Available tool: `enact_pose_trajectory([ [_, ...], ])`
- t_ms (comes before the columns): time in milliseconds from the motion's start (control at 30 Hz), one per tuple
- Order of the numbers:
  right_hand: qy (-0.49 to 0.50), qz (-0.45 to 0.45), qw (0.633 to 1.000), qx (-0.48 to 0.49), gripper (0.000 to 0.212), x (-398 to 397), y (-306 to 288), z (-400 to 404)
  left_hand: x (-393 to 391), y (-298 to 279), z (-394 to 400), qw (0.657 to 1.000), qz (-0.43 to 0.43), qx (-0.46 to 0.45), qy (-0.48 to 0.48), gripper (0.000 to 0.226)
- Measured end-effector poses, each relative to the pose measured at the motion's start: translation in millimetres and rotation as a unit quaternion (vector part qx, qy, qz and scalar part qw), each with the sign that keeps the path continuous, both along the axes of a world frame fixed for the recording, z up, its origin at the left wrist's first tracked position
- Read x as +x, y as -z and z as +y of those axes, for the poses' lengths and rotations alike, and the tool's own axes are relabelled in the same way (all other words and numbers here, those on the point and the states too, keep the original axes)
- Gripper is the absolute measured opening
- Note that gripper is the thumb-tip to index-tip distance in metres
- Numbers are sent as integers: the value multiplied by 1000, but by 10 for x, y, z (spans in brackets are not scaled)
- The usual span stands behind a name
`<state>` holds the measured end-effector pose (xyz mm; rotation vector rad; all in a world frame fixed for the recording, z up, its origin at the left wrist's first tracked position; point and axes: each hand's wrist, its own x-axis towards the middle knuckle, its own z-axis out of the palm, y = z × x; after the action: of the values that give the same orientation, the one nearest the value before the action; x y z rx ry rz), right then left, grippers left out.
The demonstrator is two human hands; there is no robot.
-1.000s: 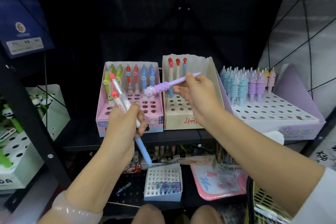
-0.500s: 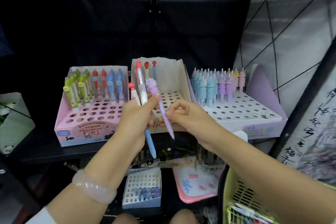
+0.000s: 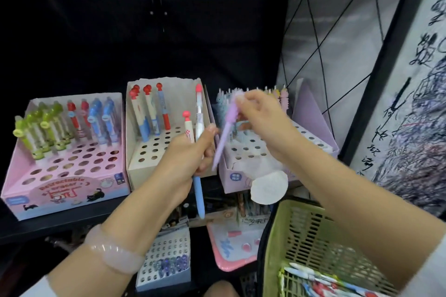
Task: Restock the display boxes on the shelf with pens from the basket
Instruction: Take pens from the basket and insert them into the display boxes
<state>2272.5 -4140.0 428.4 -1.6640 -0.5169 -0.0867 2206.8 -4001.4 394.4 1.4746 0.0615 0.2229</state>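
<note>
Dark metal shelf (image 3: 60,224) under a perforated top, three punched-hole cardboard display boxes in a row. Pink box (image 3: 65,183) left with green, red, blue pens; cream box (image 3: 154,164) middle, few red-capped ones; lilac box (image 3: 311,113) right, pastel pens. Green plastic basket (image 3: 313,236) bottom right, pens inside. Left hand (image 3: 188,157) gripping two red-capped pens (image 3: 199,123); right hand (image 3: 263,123) pinching purple pen (image 3: 225,137) over lilac box.
</note>
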Motion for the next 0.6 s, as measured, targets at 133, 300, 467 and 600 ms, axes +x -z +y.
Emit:
enact_pose_trajectory([
  [133,116,-14,990,75,18,332,-173,-321,66,-48,-44,999,-1,-33,6,29],
  [300,191,-81,978,-34,12,580,-62,-525,70,-24,-84,998,-8,-67,10,26],
  [467,207,-149,962,-100,11,636,-38,-524,71,29,-96,997,-1,-77,9,26],
  [600,216,-185,948,-145,8,666,-75,-510,45,62,-69,997,-2,-71,13,26],
])
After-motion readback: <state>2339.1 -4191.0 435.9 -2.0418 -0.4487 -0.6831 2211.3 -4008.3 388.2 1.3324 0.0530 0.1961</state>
